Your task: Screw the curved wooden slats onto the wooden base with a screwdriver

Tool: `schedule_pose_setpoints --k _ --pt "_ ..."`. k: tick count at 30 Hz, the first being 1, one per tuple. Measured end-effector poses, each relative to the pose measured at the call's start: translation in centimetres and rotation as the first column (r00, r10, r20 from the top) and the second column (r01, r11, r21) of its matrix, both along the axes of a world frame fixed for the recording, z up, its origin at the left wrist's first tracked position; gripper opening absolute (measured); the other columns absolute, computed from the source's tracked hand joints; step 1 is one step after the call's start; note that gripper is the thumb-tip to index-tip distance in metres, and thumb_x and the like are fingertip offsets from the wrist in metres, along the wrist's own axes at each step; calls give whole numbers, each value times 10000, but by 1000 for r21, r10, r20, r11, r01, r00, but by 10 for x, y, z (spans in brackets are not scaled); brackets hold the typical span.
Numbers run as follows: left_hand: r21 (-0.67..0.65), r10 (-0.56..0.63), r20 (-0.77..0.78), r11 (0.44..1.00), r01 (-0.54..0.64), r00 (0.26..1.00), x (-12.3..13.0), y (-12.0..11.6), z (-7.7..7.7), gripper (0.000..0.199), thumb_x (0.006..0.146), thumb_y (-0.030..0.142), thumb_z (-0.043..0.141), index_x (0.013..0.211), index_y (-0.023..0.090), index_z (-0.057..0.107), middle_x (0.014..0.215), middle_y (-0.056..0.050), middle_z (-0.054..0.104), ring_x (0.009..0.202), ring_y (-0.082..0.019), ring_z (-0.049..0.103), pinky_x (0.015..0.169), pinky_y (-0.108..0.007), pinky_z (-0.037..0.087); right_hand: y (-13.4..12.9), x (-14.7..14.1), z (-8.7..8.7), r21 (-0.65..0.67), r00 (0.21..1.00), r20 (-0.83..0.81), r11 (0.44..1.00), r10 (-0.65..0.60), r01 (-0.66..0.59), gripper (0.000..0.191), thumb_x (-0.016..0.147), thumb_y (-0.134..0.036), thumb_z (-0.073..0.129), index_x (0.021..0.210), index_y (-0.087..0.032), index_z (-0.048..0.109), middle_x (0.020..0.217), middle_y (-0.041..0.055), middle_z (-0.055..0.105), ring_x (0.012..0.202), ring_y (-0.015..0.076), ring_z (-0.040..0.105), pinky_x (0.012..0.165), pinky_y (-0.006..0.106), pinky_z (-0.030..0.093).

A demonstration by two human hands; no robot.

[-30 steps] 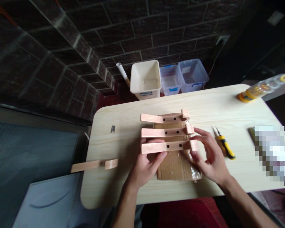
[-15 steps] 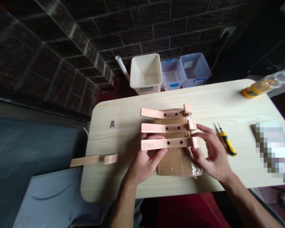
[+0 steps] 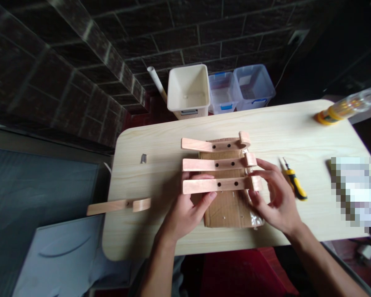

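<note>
Three pale wooden hooks lie in a row over a flat cardboard box (image 3: 227,212), their curled ends to the right. Each has two dark screw holes. My left hand (image 3: 182,214) closes on the straight part of the nearest wooden hook (image 3: 204,185), thumb in front and fingers behind. Its curled end sits between the thumb and fingers of my right hand (image 3: 278,202). Just beyond are the middle hook (image 3: 200,164) and the far hook (image 3: 198,144). Clear tape shines along the box's right side. How the hooks rest underneath is hidden.
A fourth wooden hook (image 3: 111,206) juts over the table's left edge, near some small screws (image 3: 144,158). On the right lie a yellow-black screwdriver (image 3: 296,185) and a clear-and-yellow bottle-like container (image 3: 334,113). Behind the table (image 3: 160,140) stand a cream bin (image 3: 188,88) and two plastic boxes.
The view has shifted slightly, moving the scene a little. Both hands keep the same hold on the nearest hook, which has hardly moved against the box.
</note>
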State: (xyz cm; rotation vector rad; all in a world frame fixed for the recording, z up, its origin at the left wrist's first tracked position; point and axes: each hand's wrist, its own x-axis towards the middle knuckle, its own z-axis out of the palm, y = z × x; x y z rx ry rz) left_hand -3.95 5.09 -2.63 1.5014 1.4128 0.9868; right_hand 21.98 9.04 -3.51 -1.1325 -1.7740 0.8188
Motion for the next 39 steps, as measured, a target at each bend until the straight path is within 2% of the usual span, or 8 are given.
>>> schedule_pose_setpoints --k 5,14,39 --pt "-22 20 6 1000 -20 1000 0 -2 -2 284 1014 332 696 1285 260 657 1338 -99 613 1293 -268 620 1176 -427 494 1 -2 1 -3 1000 -8 1000 -5 5 318 880 -216 732 1188 -267 677 1466 128 614 1364 363 595 1107 546 517" --pt "5 20 11 1000 -20 1000 2 -2 -3 281 1013 312 694 1283 252 648 1332 -98 595 1262 -248 632 1145 -399 517 -1 -1 0 -9 1000 5 1000 -10 10 312 888 -228 729 1192 -274 675 1469 120 608 1381 368 580 1114 549 510" --pt "20 17 -7 1000 -17 1000 3 -2 -1 272 1013 290 695 1281 276 647 1351 -76 567 1307 -239 599 1186 -385 467 0 -2 -2 -22 1000 -4 999 -23 23 302 898 -243 729 1191 -278 666 1472 115 591 1381 365 565 1128 569 493"
